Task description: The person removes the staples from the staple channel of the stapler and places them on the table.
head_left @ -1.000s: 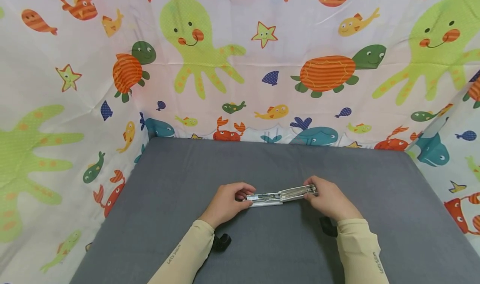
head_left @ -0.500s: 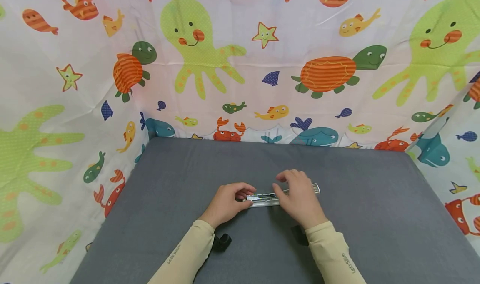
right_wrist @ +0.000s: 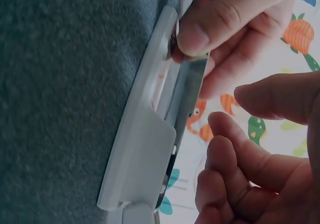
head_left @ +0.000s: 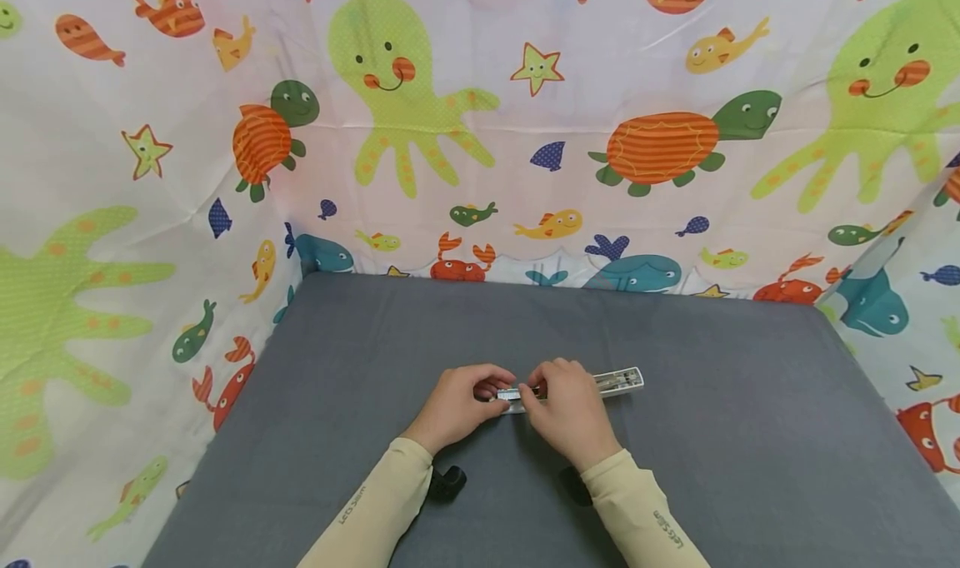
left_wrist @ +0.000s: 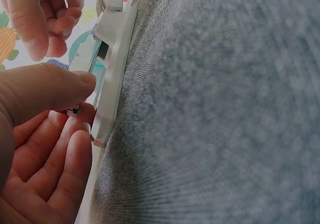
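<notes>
A silver and white stapler (head_left: 621, 381) lies unfolded on the grey cloth, its top arm swung out to the right. My left hand (head_left: 459, 403) pinches the metal magazine (left_wrist: 86, 52) near its left end between thumb and fingers; the white base (right_wrist: 137, 149) lies under it on the cloth. Over the stapler's middle is my right hand (head_left: 567, 410), hiding part of it in the head view. In the right wrist view the right thumb (right_wrist: 280, 97) and bent fingers stand apart from each other and from the magazine, with nothing visible between them.
Grey cloth (head_left: 390, 326) covers the table. A white curtain (head_left: 525, 18) printed with sea animals stands behind and at both sides. Dark camera mounts (head_left: 447, 485) sit below the wrists.
My right hand has let go of the stapler's right-hand arm and moved left over its middle, close to the left hand. The left hand keeps its pinch in place.
</notes>
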A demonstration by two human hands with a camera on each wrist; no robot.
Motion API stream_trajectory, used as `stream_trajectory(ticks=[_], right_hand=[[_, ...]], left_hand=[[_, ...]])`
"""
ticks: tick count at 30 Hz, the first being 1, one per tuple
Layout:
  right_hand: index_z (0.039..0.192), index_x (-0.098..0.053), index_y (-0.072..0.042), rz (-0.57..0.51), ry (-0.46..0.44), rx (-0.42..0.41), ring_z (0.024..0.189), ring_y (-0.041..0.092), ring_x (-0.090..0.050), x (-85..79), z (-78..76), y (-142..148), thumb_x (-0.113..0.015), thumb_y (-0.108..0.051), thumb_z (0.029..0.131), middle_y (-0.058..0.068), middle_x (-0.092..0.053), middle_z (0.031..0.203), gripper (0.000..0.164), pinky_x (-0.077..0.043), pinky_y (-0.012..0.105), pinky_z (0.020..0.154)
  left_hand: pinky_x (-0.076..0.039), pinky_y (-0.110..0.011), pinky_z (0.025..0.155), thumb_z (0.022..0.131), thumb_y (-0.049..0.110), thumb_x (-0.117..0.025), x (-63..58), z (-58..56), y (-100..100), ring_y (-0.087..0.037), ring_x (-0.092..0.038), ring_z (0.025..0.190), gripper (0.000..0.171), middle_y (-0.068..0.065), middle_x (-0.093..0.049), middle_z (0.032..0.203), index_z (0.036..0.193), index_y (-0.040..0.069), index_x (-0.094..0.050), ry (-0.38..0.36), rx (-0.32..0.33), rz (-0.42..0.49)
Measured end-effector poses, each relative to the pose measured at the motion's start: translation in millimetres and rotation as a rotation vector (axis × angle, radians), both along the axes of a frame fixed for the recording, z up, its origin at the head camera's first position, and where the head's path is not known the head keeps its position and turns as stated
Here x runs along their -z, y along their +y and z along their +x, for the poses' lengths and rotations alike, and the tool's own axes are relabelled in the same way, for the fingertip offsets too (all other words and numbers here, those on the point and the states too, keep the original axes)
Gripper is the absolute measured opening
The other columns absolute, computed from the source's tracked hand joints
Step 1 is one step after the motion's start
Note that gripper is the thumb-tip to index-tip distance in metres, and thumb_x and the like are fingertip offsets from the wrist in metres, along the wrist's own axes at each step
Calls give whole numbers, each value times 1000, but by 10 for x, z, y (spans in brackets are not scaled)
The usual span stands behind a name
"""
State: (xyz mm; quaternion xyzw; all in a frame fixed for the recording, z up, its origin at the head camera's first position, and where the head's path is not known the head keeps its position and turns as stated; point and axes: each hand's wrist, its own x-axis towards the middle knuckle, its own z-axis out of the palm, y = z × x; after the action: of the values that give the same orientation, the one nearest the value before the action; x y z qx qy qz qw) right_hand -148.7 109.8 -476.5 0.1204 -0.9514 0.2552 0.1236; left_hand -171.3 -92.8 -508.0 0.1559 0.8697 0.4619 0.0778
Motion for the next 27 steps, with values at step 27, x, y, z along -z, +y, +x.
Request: stream_trajectory(ticks=[27], right_hand=[[79, -82, -10, 1, -24, 45, 67, 19, -55, 82, 5, -89, -87, -24, 90, 1, -64, 69, 19, -46, 36, 63]], left_hand=[[-61, -24, 89, 98, 22, -83, 14, -10, -7, -3, -72, 98, 32, 13, -78, 114, 129, 23, -78, -6, 8, 17]])
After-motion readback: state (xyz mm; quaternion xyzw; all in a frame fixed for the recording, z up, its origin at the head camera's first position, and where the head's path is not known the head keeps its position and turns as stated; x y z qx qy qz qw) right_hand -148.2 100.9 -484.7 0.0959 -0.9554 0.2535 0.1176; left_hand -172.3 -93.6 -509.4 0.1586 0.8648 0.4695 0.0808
